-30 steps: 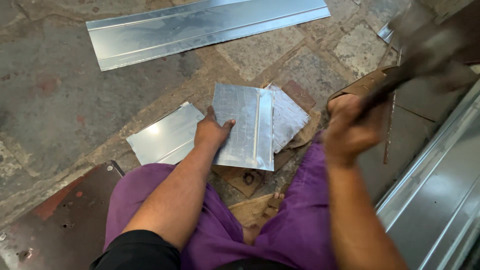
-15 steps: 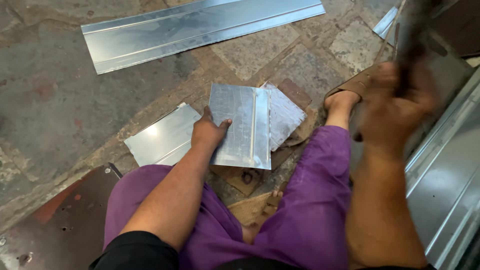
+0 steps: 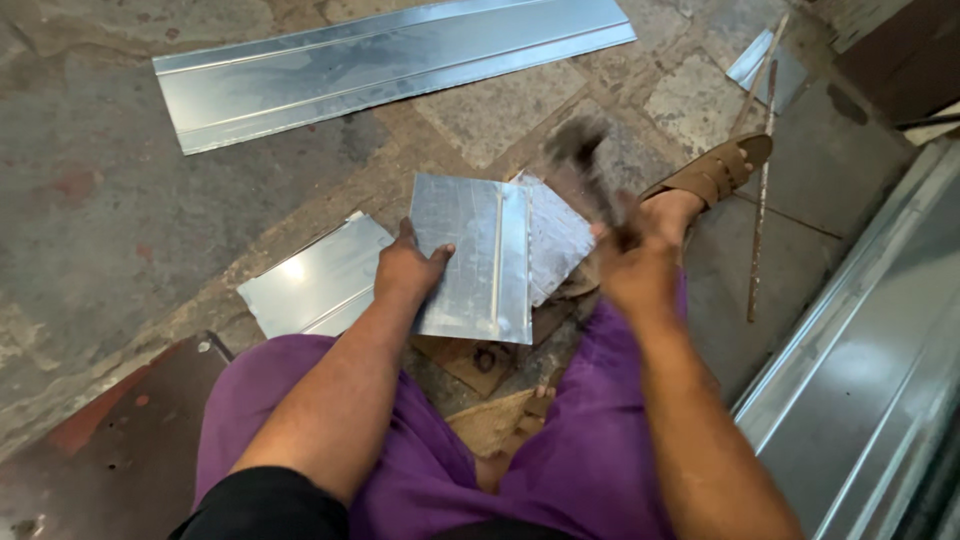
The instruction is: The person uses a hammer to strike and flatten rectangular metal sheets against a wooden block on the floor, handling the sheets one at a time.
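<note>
1. Your left hand (image 3: 408,272) lies flat, fingers spread, pressing the near-left edge of the folded metal sheet (image 3: 472,255).
2. Your right hand (image 3: 632,270) is fisted around a blurred hammer (image 3: 590,165), head up and away from you.
3. Sheet lies on the floor between your knees, seam running near-to-far.
4. Sandal (image 3: 715,172) just right.
5. Long metal strip (image 3: 390,65) lies crosswise, far off.

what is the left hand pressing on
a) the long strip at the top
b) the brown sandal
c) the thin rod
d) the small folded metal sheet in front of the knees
d: the left hand lies flat on the small sheet, while the right hand grips a blurred hammer.
</note>
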